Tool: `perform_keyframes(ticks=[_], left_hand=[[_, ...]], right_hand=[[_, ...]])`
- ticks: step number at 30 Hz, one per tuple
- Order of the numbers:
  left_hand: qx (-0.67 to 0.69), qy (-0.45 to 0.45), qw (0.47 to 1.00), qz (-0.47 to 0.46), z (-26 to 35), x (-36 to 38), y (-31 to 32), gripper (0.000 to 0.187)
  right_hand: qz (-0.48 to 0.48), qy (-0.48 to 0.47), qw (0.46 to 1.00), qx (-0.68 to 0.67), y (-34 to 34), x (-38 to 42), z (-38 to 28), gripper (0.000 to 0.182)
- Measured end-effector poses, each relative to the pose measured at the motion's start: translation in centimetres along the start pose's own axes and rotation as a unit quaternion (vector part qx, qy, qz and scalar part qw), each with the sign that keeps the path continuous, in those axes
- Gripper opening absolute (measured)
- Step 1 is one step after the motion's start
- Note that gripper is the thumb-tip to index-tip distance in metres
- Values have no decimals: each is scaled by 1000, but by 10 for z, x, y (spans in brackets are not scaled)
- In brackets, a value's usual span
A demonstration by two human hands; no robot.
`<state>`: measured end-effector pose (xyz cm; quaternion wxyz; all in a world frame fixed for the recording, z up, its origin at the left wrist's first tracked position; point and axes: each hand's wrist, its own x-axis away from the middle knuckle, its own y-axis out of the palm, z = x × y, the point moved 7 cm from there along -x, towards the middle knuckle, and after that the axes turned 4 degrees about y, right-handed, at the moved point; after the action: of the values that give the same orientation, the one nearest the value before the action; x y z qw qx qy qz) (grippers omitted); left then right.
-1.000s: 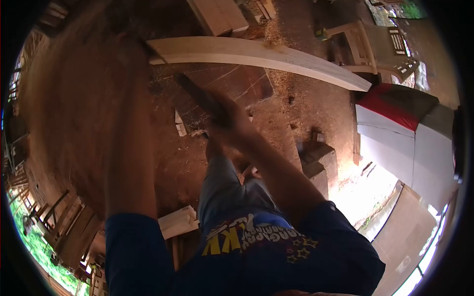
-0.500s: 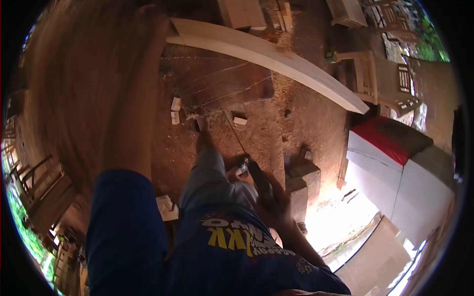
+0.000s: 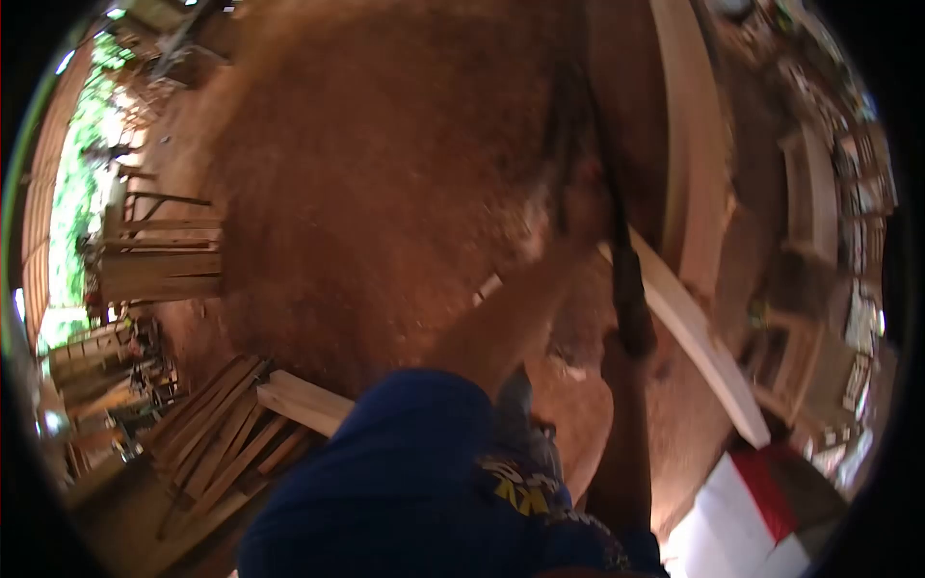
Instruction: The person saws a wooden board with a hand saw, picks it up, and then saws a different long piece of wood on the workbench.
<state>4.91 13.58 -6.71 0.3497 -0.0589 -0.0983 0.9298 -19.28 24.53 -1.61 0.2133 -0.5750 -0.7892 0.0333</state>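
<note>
Near beam (image 3: 701, 337) edge, right hand (image 3: 631, 344) grips tool (image 3: 628, 289); left hand (image 3: 584, 204) blurred, hold unclear; floor (image 3: 337, 183) spreads leftward.

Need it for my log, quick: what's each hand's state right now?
Left hand: too blurred to tell open or closed.
Right hand: closed, holding the long dark tool by its thick end.

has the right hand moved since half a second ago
Yes, the right hand has moved closer to the long pale beam in this view.
</note>
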Motion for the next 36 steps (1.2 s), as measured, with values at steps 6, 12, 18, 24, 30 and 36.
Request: perform_keyframes(ticks=[6, 12, 18, 24, 30, 36], left_hand=[[-3, -79, 995, -65, 39, 5, -11, 25], [-30, -100, 992, -71, 30, 4, -6, 21], [-48, -90, 992, -74, 33, 4, -6, 21], [-69, -62, 993, -68, 28, 3, -2, 21], [-2, -32, 998, -52, 16, -1, -5, 22], [-60, 64, 996, -29, 24, 4, 1, 17]], right_hand=[[4, 88, 993, 78, -8, -3, 1, 61], [58, 17, 996, 68, -8, 3, -11, 52], [66, 15, 996, 65, -6, 8, -30, 52], [53, 3, 998, 37, -6, 6, -25, 53], [46, 48, 997, 29, -5, 4, -7, 52], [68, 100, 992, 16, -11, 13, 6, 72]])
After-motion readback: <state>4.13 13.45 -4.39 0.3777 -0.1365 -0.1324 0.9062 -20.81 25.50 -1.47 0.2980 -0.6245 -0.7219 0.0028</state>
